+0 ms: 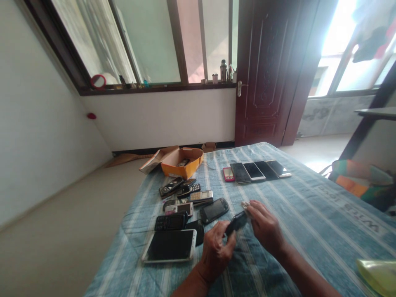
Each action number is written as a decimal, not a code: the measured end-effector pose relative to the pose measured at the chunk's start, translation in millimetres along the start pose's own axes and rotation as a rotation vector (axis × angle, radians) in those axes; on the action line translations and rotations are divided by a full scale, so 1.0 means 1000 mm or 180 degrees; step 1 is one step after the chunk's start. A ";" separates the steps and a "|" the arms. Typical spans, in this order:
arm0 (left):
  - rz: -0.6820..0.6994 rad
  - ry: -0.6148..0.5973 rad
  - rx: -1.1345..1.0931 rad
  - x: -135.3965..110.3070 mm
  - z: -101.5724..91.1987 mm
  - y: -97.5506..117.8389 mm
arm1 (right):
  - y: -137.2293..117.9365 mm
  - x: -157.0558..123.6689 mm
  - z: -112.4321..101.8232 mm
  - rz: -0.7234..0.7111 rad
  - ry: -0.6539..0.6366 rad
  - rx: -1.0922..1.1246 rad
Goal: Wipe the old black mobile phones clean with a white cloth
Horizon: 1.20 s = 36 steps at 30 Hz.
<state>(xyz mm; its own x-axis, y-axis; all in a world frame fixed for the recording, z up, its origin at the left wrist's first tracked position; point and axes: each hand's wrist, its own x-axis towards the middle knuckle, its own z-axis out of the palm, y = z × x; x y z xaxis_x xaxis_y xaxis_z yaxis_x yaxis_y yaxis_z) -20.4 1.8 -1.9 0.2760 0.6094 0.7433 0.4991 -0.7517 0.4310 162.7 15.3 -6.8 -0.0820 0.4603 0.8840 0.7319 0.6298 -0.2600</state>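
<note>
My left hand and my right hand together hold a small dark phone above the striped blue cloth. Fingers of both hands are curled around it. My right fingertips also pinch something small and pale at the phone's far end. To the left lies a cluster of several old phones, with a large white-edged smartphone nearest me and a dark touchscreen phone just beyond my left hand.
A row of several phones lies farther back on the cloth. An orange cardboard box with its lid beside it sits at the table's far left corner. A dark wooden door, a window sill and a yellow-green object at right.
</note>
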 end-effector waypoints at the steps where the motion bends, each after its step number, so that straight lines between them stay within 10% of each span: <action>1: 0.0069 0.0067 0.0041 0.002 -0.001 0.001 | -0.001 0.001 -0.001 -0.0014 0.0033 0.0016; 17: 0.0579 0.0125 0.0417 0.016 -0.009 0.017 | -0.034 0.013 -0.016 -0.0439 0.0244 0.0419; 36: 0.0125 -0.0037 0.0140 0.029 0.027 -0.005 | 0.007 0.021 0.004 0.0308 0.0168 0.0352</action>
<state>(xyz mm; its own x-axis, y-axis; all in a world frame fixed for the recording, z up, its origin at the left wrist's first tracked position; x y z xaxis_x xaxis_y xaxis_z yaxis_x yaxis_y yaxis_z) 7.1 30.2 4.1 0.3056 0.5827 0.7531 0.5233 -0.7635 0.3783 163.9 31.8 8.3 0.0231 0.4904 0.8712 0.6555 0.6505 -0.3836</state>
